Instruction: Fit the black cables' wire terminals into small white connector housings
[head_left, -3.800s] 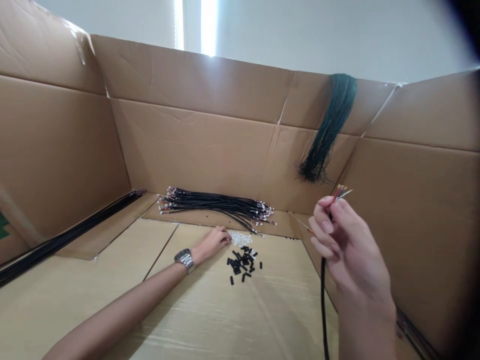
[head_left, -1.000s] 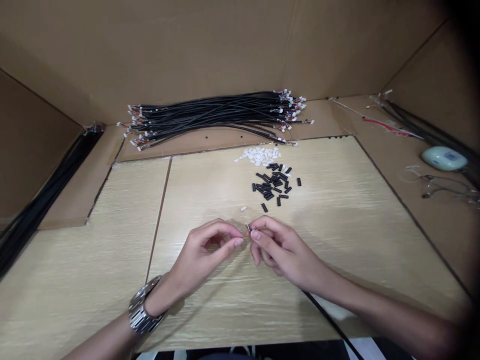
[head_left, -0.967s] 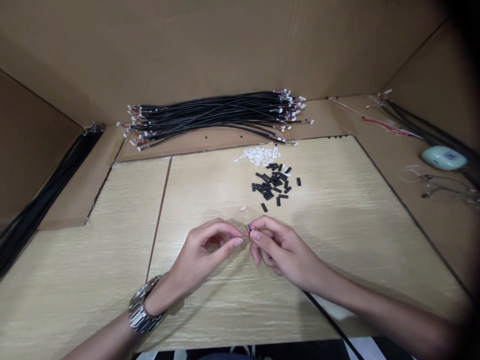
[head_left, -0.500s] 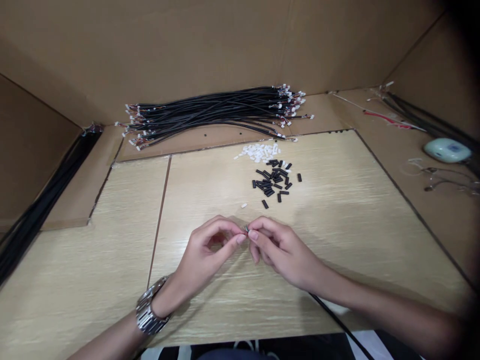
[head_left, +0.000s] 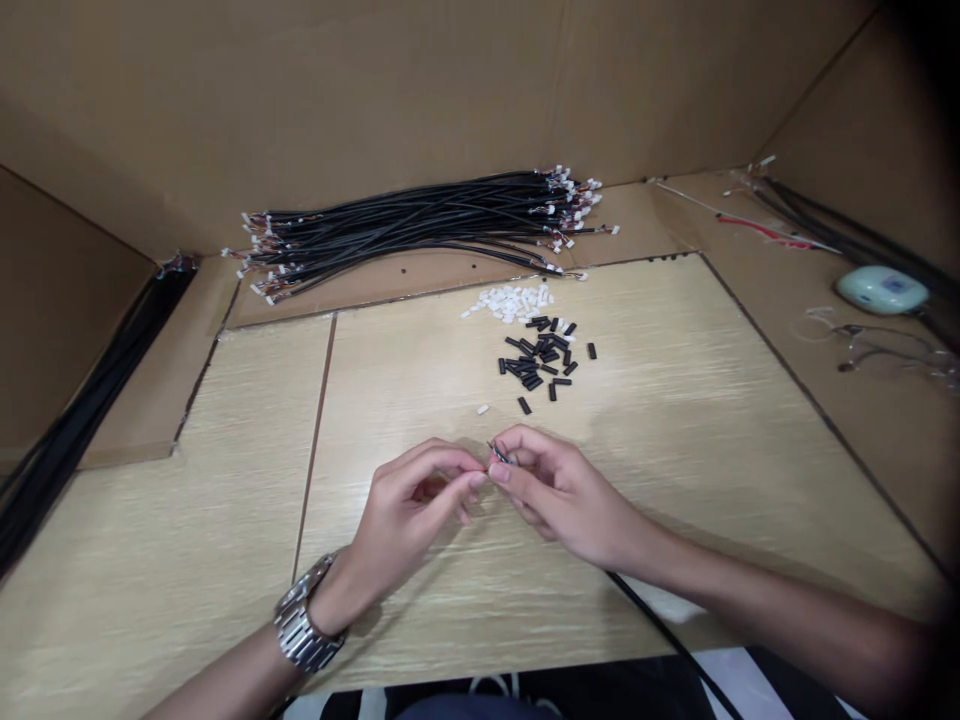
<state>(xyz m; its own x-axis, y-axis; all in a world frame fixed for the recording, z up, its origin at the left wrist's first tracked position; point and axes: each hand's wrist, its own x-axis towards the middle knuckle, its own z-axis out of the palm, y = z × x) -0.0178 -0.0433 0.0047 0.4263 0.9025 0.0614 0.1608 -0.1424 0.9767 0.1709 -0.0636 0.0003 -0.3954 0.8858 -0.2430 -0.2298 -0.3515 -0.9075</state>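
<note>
My right hand (head_left: 559,490) pinches the thin wires (head_left: 501,455) at the end of a black cable (head_left: 645,608), which runs from under that hand to the table's front edge. Facing it, my left hand (head_left: 424,495) has thumb and index finger closed on a thin reddish wire beside the right fingertips. The exact wire ends are too small to make out. Just beyond the hands lie a single white piece (head_left: 483,409), a pile of short black pieces (head_left: 536,360) and a heap of small white pieces (head_left: 510,302).
Many black cables with white connectors (head_left: 420,220) lie along the back cardboard. More black cables (head_left: 97,390) lean at the left. At the right are a pale green oval object (head_left: 882,290), glasses (head_left: 885,350) and a red item (head_left: 772,233).
The wires now show more clearly above my right fingertips, dark ones standing apart from the reddish one. Both hands remain close together, and the whole view has shifted slightly.
</note>
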